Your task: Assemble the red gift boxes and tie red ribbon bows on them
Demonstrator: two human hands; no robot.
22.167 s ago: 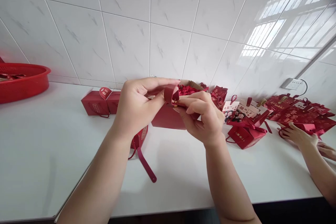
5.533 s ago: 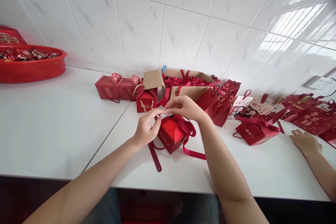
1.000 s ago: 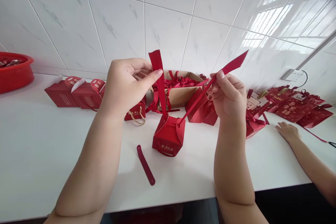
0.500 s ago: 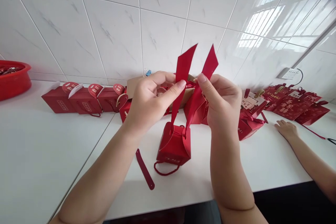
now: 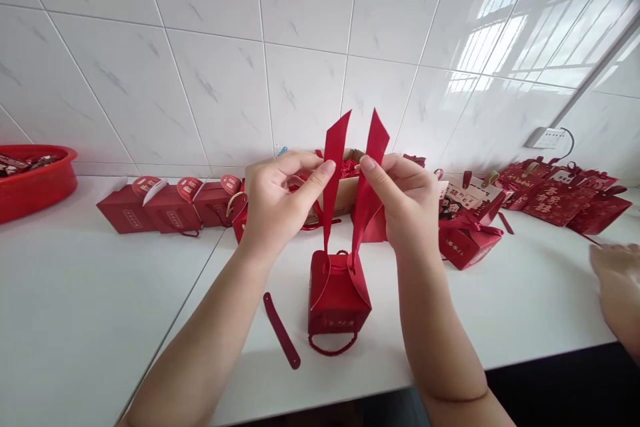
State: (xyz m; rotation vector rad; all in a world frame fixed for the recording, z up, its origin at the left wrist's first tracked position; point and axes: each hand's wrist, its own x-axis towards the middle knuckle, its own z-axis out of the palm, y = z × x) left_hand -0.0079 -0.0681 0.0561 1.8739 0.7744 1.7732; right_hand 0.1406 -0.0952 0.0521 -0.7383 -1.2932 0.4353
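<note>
A small red gift box (image 5: pixel 340 303) stands on the white table, its curved top flaps drawn together. A red ribbon (image 5: pixel 332 180) passes through holes in those flaps, and its two ends rise upward. My left hand (image 5: pixel 285 200) pinches the left end between thumb and fingers. The other end is pinched in my right hand (image 5: pixel 405 200), at about the same height. A twisted red cord handle (image 5: pixel 333 351) hangs at the front of the box. Left of the box lies a dark red strap (image 5: pixel 281 330) with a small hole at each end.
Red boxes (image 5: pixel 173 207) line the back left, near a red basin (image 5: pixel 37 193) of wrapped items. Behind my hands is a cardboard box (image 5: pixel 345 203). A ribbon-tied box (image 5: pixel 470 243) and gift bags (image 5: pixel 550 197) stand right. Another person's hand (image 5: pixel 617 273) is at the right edge.
Both ribbon ends are now closer together and more upright, still pinched. The gift box has turned to face me more squarely. The other person's hand has shifted right. The view has tilted slightly.
</note>
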